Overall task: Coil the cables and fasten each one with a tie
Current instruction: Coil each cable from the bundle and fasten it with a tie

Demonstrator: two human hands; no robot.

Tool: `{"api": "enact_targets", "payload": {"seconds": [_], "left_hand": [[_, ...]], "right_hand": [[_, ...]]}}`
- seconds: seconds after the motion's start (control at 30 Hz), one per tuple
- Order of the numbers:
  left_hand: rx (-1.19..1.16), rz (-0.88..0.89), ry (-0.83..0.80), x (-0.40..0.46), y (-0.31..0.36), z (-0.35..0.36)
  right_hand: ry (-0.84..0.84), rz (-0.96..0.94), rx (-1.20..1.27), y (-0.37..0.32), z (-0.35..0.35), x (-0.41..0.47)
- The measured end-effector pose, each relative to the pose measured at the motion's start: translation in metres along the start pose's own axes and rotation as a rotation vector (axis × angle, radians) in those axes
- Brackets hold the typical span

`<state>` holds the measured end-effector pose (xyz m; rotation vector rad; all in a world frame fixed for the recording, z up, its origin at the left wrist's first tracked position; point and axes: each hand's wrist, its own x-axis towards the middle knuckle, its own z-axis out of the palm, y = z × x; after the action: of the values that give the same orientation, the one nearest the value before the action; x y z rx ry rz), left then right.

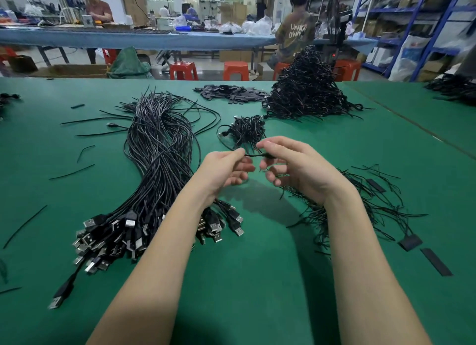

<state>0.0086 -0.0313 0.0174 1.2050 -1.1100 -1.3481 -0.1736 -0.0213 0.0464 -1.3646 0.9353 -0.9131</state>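
Above the green table [257, 280], my left hand [226, 168] and my right hand [291, 164] pinch the two ends of a short black cable piece [253, 155] stretched between them. A thick bundle of loose black USB cables [159, 164] lies to the left, its plugs fanned out near my left forearm. Thin black ties [373, 205] lie scattered under and to the right of my right wrist. A small heap of coiled cables [247, 131] sits just beyond my hands.
A tall pile of coiled, tied cables [306, 92] rises at the back right. Flat black strips [231, 92] lie in a heap behind. Stray cable bits dot the left side. Red stools [235, 70] and other workers are beyond the table's far edge.
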Motion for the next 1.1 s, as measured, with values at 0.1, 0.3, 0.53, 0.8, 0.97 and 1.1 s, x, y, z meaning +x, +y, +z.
{"api": "enact_targets", "payload": {"seconds": [0.1,0.3,0.53,0.8,0.97,1.1], "left_hand": [[0.582,0.140,0.150,-0.003,-0.002,-0.004],[0.717,0.408,-0.170,-0.013,0.015,0.005],[0.207,0.215,-0.231,-0.012,0.010,0.019],[-0.454,0.168,-0.217,-0.014,0.026,0.008],[-0.670,0.167,-0.237,-0.015,0.031,0.000],[-0.667,0.187,-0.301,-0.018,0.035,-0.010]], "right_hand": [[0.125,-0.104,-0.109,-0.005,0.003,0.002],[0.334,-0.175,-0.087,-0.007,0.009,0.009],[0.185,-0.044,-0.140,0.005,0.019,0.013],[-0.105,0.034,-0.477,0.018,0.027,0.012],[-0.344,0.046,-0.213,0.015,0.012,0.005],[-0.311,0.221,-0.434,0.020,0.009,0.004]]}}
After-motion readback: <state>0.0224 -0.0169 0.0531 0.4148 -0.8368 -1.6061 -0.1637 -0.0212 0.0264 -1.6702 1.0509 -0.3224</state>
